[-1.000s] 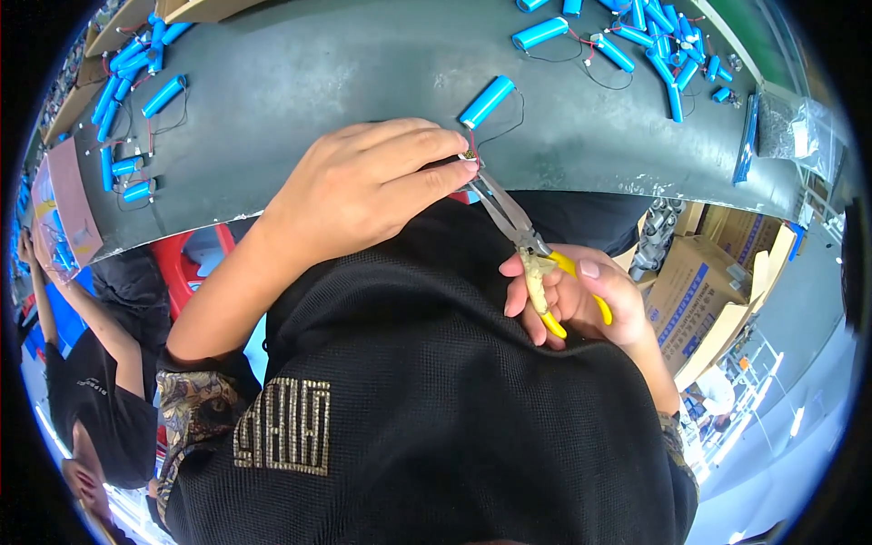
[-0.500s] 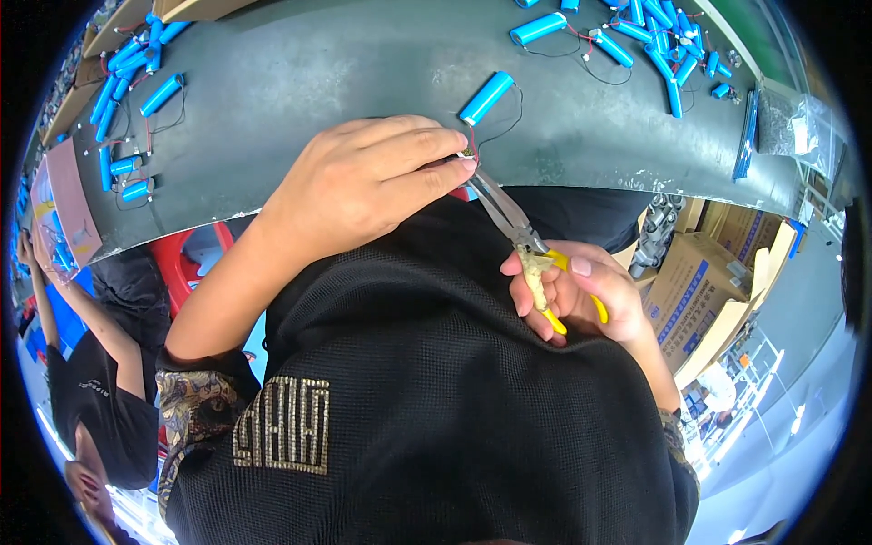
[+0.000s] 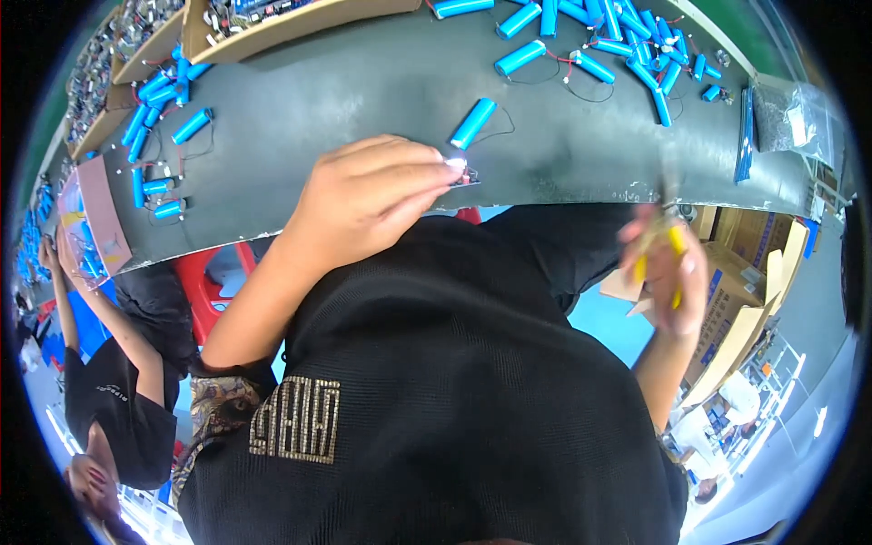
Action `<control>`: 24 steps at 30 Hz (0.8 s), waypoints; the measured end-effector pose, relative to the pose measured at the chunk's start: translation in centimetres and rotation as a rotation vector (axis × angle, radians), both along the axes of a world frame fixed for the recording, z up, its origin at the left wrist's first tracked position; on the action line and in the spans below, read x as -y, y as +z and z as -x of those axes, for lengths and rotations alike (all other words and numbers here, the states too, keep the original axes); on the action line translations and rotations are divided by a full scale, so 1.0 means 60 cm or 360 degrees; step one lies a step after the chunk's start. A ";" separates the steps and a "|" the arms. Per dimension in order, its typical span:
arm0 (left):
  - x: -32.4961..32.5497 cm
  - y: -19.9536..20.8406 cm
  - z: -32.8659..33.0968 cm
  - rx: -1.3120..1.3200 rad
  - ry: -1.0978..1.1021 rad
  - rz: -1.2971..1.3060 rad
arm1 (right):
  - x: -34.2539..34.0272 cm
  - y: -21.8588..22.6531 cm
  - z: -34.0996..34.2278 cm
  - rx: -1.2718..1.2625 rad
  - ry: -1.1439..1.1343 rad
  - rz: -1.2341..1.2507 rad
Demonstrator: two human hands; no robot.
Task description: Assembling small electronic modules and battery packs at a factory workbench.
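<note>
My left hand (image 3: 368,195) rests at the near edge of the dark table, its fingers pinched on a small circuit board (image 3: 467,181) that is mostly covered by the fingertips. Just beyond the fingertips lies a blue cylindrical battery (image 3: 473,123). A dark wire loops from its right side, and its near end is close to the board. Off to the right, past the table edge, my right hand (image 3: 686,272) grips yellow-handled pliers (image 3: 678,240) with their jaws pointing up. Motion smears the pliers and the fingers around them.
Many blue batteries (image 3: 522,58) with wires lie at the far right, and another group (image 3: 191,125) at the left. A cardboard tray (image 3: 300,29) of parts stands at the back. Cartons (image 3: 727,282) sit below right. A co-worker (image 3: 123,400) works at the left beside a red stool (image 3: 204,286).
My right hand has swung right with the pliers, away from the board and my left hand. My left hand keeps its pinch on the board. The whole view has shifted slightly.
</note>
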State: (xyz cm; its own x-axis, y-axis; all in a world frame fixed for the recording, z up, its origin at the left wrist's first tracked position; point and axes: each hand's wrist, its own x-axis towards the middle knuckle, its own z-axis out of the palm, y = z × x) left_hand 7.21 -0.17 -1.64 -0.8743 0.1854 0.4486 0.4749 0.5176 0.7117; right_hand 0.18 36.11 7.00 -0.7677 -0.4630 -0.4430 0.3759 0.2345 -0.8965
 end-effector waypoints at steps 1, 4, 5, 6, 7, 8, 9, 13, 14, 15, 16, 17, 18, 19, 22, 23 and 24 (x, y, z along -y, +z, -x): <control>0.000 0.003 -0.001 0.0155 0.0056 -0.0206 | -0.016 0.000 0.018 -0.0350 -0.0137 -0.0218; 0.000 0.018 0.000 0.0391 0.0123 -0.0544 | -0.132 -0.071 0.096 -0.1321 -0.0590 -0.1375; 0.000 0.019 -0.001 0.0439 0.0163 -0.0545 | -0.143 -0.081 0.119 -0.1325 -0.0650 -0.1677; 0.000 0.020 0.002 0.0485 0.0192 -0.0562 | -0.193 -0.106 0.148 -0.1504 -0.0670 -0.1869; 0.001 0.028 0.001 0.0537 0.0220 -0.0529 | -0.215 -0.119 0.169 -0.1500 -0.0679 -0.1989; 0.002 0.030 0.002 0.0533 0.0220 -0.0509 | -0.229 -0.125 0.182 -0.1497 -0.0682 -0.2124; 0.002 0.030 0.003 0.0573 0.0254 -0.0518 | -0.241 -0.129 0.194 -0.1491 -0.0691 -0.2110; 0.002 0.031 -0.009 0.0625 0.0374 -0.0491 | -0.212 -0.137 0.216 -0.1911 -0.0830 -0.2082; 0.000 0.033 -0.010 0.0630 0.0380 -0.0474 | -0.190 -0.128 0.211 -0.2149 -0.0908 -0.1989; -0.003 0.034 -0.012 0.0680 0.0388 -0.0484 | -0.127 -0.108 0.186 -0.1996 -0.1039 -0.1683; -0.004 0.036 -0.019 0.0724 0.0413 -0.0483 | -0.072 -0.125 0.160 -0.1780 -0.1073 -0.1230; -0.005 0.035 -0.019 0.0729 0.0397 -0.0477 | 0.002 -0.117 0.111 -0.1652 -0.0819 -0.1004; -0.006 0.032 -0.022 0.0694 0.0416 -0.0496 | 0.091 -0.088 0.063 -0.1651 -0.0339 -0.0842; -0.007 0.031 -0.025 0.0657 0.0429 -0.0519 | 0.140 -0.088 0.041 -0.1602 0.0122 -0.0517; -0.011 0.032 -0.025 0.0614 0.0380 -0.0610 | 0.231 -0.109 -0.011 -0.1243 0.0406 -0.0089; -0.010 0.031 -0.023 0.0613 0.0369 -0.0612 | 0.237 -0.103 -0.008 -0.1245 0.0398 -0.0096; -0.009 0.031 -0.021 0.0542 0.0305 -0.0565 | 0.243 -0.096 -0.001 -0.0897 0.0380 -0.0118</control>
